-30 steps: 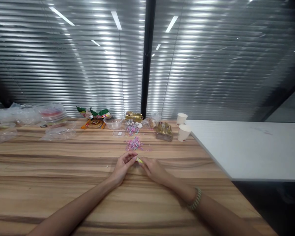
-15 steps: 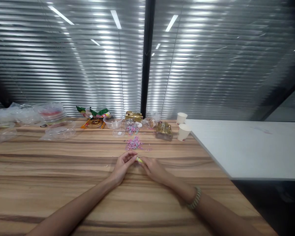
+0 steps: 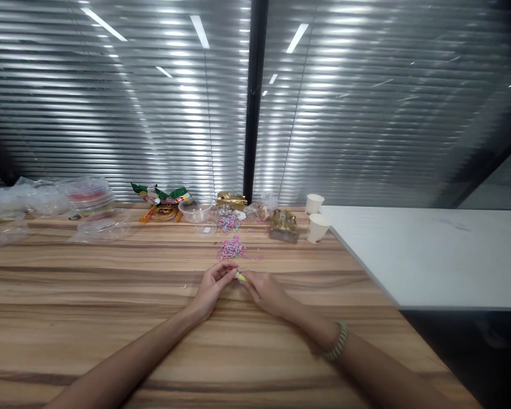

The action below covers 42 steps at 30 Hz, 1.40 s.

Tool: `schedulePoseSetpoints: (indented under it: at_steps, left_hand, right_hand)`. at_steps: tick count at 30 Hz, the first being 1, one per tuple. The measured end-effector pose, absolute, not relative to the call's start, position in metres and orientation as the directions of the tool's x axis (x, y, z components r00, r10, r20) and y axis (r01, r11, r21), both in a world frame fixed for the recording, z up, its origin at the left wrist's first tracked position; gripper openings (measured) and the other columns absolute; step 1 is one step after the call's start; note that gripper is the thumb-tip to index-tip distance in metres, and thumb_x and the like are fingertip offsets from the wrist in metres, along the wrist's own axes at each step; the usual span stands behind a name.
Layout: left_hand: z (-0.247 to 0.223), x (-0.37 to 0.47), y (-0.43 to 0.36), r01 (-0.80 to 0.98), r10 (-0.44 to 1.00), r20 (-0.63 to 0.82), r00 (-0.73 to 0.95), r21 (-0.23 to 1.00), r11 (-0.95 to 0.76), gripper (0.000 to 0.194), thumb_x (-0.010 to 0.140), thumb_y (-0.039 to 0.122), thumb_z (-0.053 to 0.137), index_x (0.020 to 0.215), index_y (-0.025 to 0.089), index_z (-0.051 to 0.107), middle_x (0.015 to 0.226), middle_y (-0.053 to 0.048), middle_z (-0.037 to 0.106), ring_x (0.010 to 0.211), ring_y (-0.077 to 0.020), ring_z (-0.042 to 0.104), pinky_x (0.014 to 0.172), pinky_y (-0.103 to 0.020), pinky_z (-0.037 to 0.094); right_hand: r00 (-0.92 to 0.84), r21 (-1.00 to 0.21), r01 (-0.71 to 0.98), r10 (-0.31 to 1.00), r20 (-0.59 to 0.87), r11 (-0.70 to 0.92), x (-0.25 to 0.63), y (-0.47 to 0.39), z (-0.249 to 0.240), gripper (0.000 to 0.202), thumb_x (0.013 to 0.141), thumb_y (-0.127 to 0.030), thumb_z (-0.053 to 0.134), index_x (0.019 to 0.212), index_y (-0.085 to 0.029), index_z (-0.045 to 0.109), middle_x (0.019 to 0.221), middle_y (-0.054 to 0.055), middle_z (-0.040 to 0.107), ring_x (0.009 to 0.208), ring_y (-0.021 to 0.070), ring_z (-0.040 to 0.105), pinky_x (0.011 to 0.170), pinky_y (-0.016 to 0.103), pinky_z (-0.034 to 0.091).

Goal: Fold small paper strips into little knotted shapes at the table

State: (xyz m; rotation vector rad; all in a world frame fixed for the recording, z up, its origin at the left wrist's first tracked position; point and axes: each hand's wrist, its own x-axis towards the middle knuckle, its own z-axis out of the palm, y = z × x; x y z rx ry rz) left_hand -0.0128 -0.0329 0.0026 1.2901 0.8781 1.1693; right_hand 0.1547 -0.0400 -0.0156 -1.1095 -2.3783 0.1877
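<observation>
My left hand and my right hand meet above the wooden table, fingertips nearly touching. Between them is a small yellow-green piece, too small to name for certain. The left thumb and fingers pinch its left end, while the right fingers close on its other end. Just beyond my hands lies a loose pile of small pink, purple and mint rings. More such rings spill from a small clear container lying behind that pile.
Along the back stand a clear plastic bowl, a green snack bag, gold packages and paper cups. Stacked clear lids and plastic bags are at the left. A white table adjoins on the right.
Hardly anything differs. Both hands keep their pinch on the yellow-green piece, and the view shifts very slightly.
</observation>
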Motion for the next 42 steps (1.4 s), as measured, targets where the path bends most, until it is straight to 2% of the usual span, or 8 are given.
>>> schedulePoseSetpoints:
  at_steps: [22,28,42]
  left_hand:
    - [0.005,-0.011,-0.035,-0.166,0.971,0.133,0.200,0.981,-0.101,0.022,0.066,0.028,0.068,0.083,0.015,0.061,0.079,-0.002,0.060,0.078,-0.0137,0.054,0.073,-0.023,0.043]
    - [0.008,-0.010,-0.037,-0.119,0.959,0.144,0.244,0.986,-0.117,0.022,0.065,0.031,0.068,0.076,0.013,0.064,0.077,-0.004,0.064,0.074,-0.0159,0.057,0.072,-0.025,0.044]
    - [-0.004,-0.012,-0.030,0.031,0.963,0.227,0.147,0.972,-0.234,0.015,0.068,0.028,0.063,0.069,0.013,0.062,0.067,-0.003,0.061,0.065,-0.0144,0.056,0.063,-0.023,0.044]
  right_hand:
    - [-0.546,-0.314,0.665,0.728,0.415,0.677,0.156,-0.040,-0.017,0.019,0.092,-0.019,0.031,0.102,-0.015,0.047,0.088,0.006,0.060,0.076,0.0180,0.056,0.063,0.024,0.040]
    - [-0.542,-0.326,0.666,0.735,0.407,0.671,0.157,-0.040,-0.019,0.019,0.091,-0.015,0.031,0.104,-0.015,0.045,0.087,0.006,0.060,0.074,0.0174,0.056,0.062,0.024,0.039]
    - [-0.550,-0.296,0.697,0.751,0.365,0.654,0.155,-0.041,-0.013,0.021,0.093,-0.025,0.031,0.096,-0.016,0.050,0.081,0.005,0.060,0.070,0.0165,0.055,0.061,0.023,0.037]
